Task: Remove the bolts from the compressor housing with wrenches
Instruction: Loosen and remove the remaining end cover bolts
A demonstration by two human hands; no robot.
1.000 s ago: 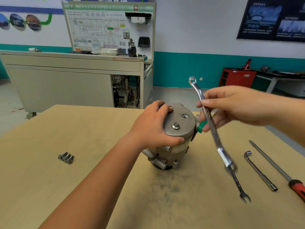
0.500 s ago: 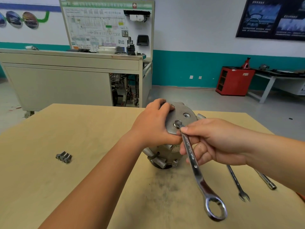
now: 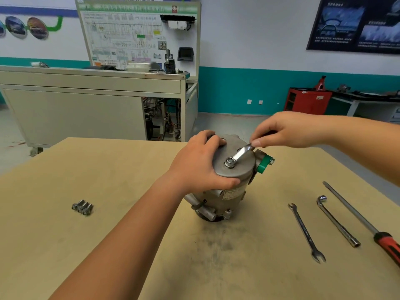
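Observation:
A grey metal compressor (image 3: pixel 225 198) stands upright on the wooden table (image 3: pixel 108 213), with a round flat top plate and a green cap (image 3: pixel 264 164) at its right side. My left hand (image 3: pixel 199 165) grips the left edge of the top plate. A bolt (image 3: pixel 229 162) sits in the plate's middle, and the ring end of a silver wrench (image 3: pixel 240 153) is fitted over it. My right hand (image 3: pixel 283 132) holds the wrench handle above the plate's far right edge; most of the handle is hidden in the hand.
Three loose bolts (image 3: pixel 82 207) lie on the table at the left. To the right lie an open-ended spanner (image 3: pixel 306 232), an L-shaped socket wrench (image 3: pixel 336 221) and a long red-handled screwdriver (image 3: pixel 363 219). A grey cabinet (image 3: pixel 75 105) stands beyond the table.
My right hand first flipped the wrench down onto the central bolt, then swung the handle round from the near side to the far right. My left hand stayed on the compressor.

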